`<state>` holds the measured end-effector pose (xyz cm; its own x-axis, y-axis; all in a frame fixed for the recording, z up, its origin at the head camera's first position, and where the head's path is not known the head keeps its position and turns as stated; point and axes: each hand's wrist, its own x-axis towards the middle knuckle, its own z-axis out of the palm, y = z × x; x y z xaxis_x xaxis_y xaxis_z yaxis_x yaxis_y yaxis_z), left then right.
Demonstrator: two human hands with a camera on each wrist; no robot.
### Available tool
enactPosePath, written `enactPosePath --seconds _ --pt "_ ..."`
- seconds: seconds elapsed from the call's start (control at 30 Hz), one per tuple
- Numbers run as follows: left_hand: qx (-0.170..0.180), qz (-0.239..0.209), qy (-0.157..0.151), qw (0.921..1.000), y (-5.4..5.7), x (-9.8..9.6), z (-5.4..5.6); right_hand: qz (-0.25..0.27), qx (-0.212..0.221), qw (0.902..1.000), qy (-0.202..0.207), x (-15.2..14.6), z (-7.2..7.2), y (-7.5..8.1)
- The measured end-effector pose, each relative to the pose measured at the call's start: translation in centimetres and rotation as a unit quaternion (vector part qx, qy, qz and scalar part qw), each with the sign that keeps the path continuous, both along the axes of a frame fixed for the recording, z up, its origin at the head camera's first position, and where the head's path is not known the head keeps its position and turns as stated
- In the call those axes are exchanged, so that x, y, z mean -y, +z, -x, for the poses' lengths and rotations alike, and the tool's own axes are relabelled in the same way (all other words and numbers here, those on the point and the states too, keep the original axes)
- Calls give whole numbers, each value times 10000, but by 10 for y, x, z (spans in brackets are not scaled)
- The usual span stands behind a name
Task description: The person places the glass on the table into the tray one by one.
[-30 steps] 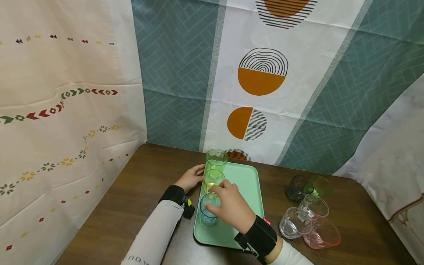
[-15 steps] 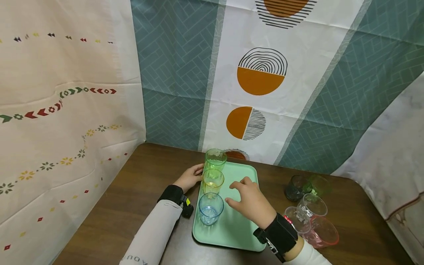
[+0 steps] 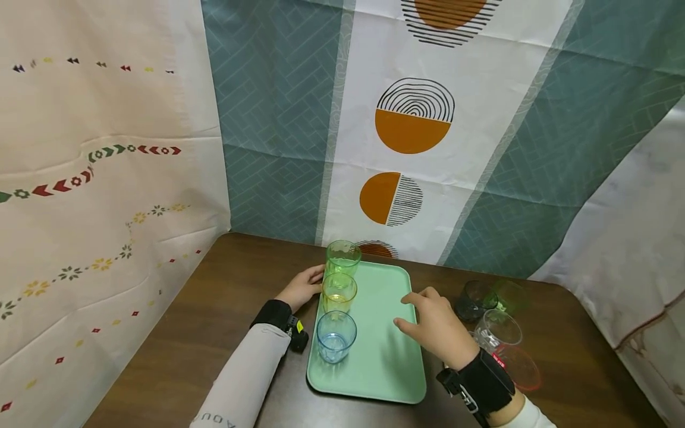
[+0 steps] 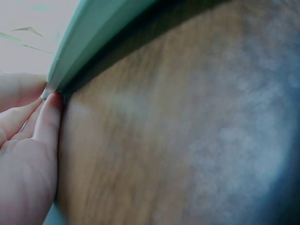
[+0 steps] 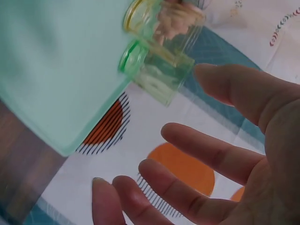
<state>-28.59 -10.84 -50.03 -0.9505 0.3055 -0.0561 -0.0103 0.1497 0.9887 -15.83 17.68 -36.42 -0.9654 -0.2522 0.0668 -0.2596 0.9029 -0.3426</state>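
The rim of the tray (image 3: pixel 380 351) seems to be pinched by the left grip (image 3: pixel 299 288). Just right of that grip, the green glass (image 3: pixel 343 257) and the yellow glass (image 3: pixel 339 293) are stood upright on the tray; the blue glass (image 3: pixel 336 339) is set nearer the camera, in line with them. The right grip (image 3: pixel 441 330), spread with its fingers bent and nothing held, has been drawn rightward from the blue glass and is now held above the tray's right edge. With that glass released and standing alone, its placing can be judged finished. Right of the right grip, a dark glass (image 3: pixel 475 302), a clear glass (image 3: pixel 500 329) and a pink-rimmed glass (image 3: pixel 521 365) are grouped on the surface (image 3: pixel 176 356), partly hidden by the arm.
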Motion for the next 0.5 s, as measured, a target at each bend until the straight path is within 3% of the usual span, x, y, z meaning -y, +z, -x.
enactPosePath --seconds 0.33,0.5 --pt "37 -35 82 10000 -4 2 2 -119 370 9991 -140 -35 -3 9" --pt "29 -83 49 9999 0 -1 -1 -146 542 9981 -240 -53 -4 15"
